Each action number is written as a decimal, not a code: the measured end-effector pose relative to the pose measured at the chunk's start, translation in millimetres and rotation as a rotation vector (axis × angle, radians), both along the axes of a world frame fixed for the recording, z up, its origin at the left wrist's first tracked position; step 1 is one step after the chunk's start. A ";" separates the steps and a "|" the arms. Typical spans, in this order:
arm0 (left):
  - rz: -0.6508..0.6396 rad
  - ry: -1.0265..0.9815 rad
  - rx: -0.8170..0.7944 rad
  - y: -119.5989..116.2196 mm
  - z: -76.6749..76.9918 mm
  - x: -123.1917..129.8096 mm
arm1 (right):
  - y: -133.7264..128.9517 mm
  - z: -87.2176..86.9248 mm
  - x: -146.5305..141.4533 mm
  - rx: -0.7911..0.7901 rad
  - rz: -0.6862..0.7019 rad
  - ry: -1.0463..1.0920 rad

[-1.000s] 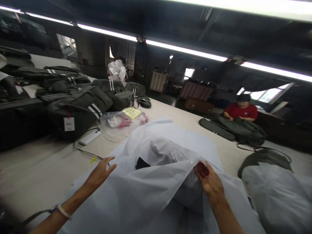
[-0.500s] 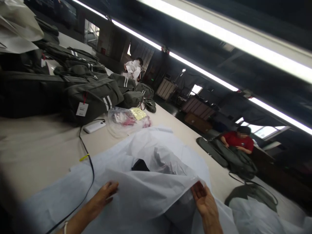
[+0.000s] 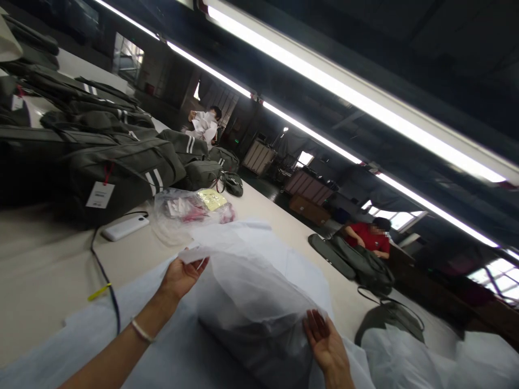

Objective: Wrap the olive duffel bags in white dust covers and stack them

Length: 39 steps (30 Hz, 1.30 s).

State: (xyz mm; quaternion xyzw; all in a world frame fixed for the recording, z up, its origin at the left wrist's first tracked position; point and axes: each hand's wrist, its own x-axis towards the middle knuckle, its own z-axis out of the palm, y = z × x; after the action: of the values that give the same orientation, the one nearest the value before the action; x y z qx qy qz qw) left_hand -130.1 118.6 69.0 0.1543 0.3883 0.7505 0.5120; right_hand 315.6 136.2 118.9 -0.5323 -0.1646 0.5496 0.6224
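Note:
A white translucent wrapping sheet (image 3: 251, 292) covers a dark, bulky thing (image 3: 247, 346) in front of me, whose shape shows dimly through it. My left hand (image 3: 184, 275) is closed on the sheet's raised far-left edge, thumb on top and fingers curled below. At the right side of the covered bulk, my right hand (image 3: 324, 337) is palm up with its fingers apart, touching the sheet near its right corner. More white sheet (image 3: 162, 346) lies spread underneath on the table.
Dark green bags with white stripes (image 3: 121, 173) crowd the table's left. Nearer are a white power bank (image 3: 125, 228) with a black cable (image 3: 99, 259) and a clear plastic bag (image 3: 190, 210). At right lie a green bag (image 3: 389, 319) and crumpled white wrapping (image 3: 401, 356). A person in red (image 3: 367, 237) handles bags opposite.
My left hand has moved up and taken hold of the sheet's edge, which is now lifted and drawn over the dark thing. My right hand stays at the right corner. The view has shifted slightly right.

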 end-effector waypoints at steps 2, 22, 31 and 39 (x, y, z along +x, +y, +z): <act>0.041 0.085 0.015 30.7 8.1 7.1 | 0.4 0.2 -1.9 -0.008 -0.010 0.009; -0.424 1.944 0.534 152.9 54.4 152.3 | -2.2 6.6 -18.2 -0.024 -0.081 0.077; -0.523 1.880 0.817 129.0 65.5 229.1 | -0.5 14.3 -21.9 -0.034 -0.099 0.125; -0.705 1.843 0.726 133.0 39.6 290.8 | -55.7 22.5 -19.1 0.062 -0.029 -0.029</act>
State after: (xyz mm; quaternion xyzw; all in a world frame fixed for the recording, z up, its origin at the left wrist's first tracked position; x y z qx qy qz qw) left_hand 160.6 251.6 108.5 0.9141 0.3125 0.2225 0.1311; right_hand 296.5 80.5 141.4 -0.5230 -0.1828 0.5272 0.6443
